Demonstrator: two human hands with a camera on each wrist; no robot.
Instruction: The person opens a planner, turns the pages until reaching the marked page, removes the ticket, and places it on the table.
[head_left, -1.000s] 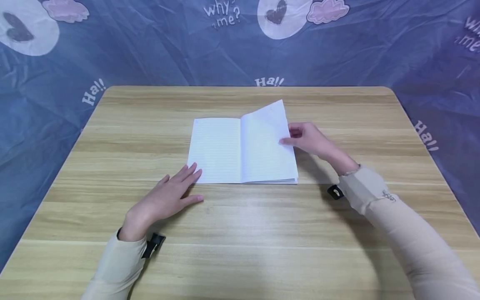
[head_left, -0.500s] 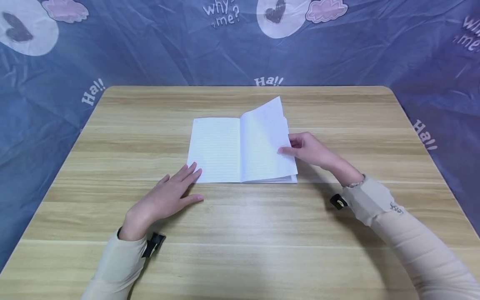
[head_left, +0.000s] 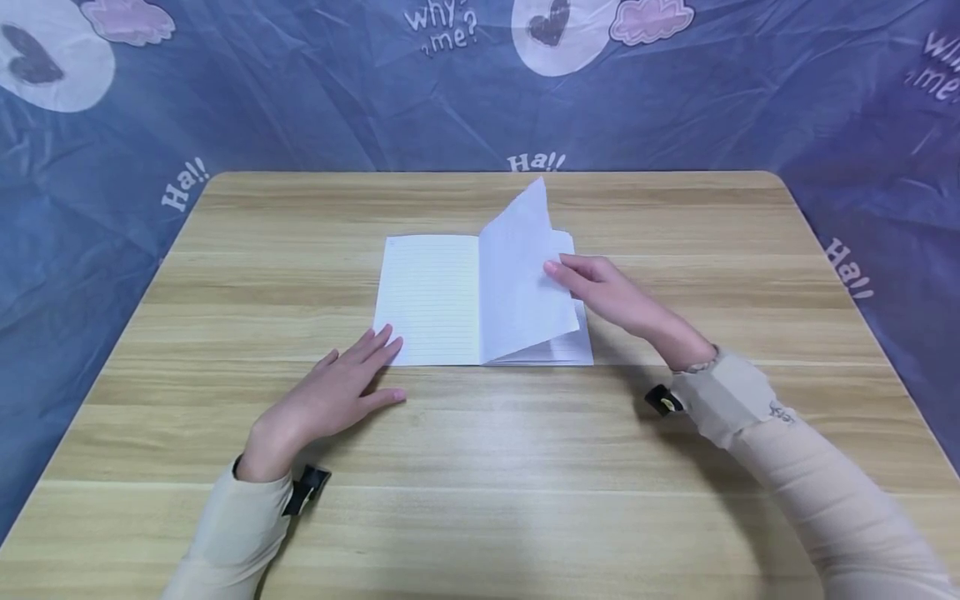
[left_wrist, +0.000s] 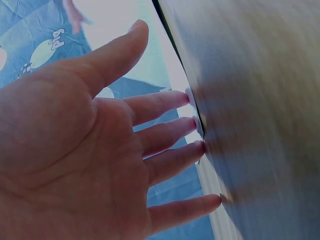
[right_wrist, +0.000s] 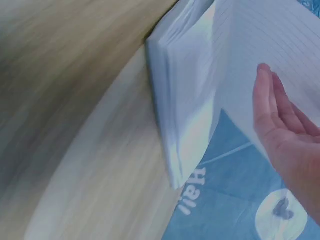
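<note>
An open lined notebook point(head_left: 431, 304) lies on the wooden table in the head view. My left hand point(head_left: 326, 400) rests with spread, straight fingers, its fingertips on the notebook's lower left corner. In the left wrist view the palm and fingers of the left hand point(left_wrist: 110, 145) show, fingertips against the notebook's edge. My right hand point(head_left: 618, 296) pinches the outer edge of a raised page point(head_left: 521, 279), thumb on its near face and fingers behind it. The right wrist view has the right hand point(right_wrist: 290, 130) against the lifted page point(right_wrist: 250, 65), above the stack of remaining pages point(right_wrist: 187, 115).
The light wooden table point(head_left: 480, 467) extends around the notebook on all sides. Behind it hangs a blue printed cloth point(head_left: 300, 92). Black straps point(head_left: 306, 490) sit at both wrists, over beige sleeves point(head_left: 232, 533).
My right hand has slid down the page's edge, then moved up and left, lifting the page higher and baring more pages beneath. The left hand has stayed in place.
</note>
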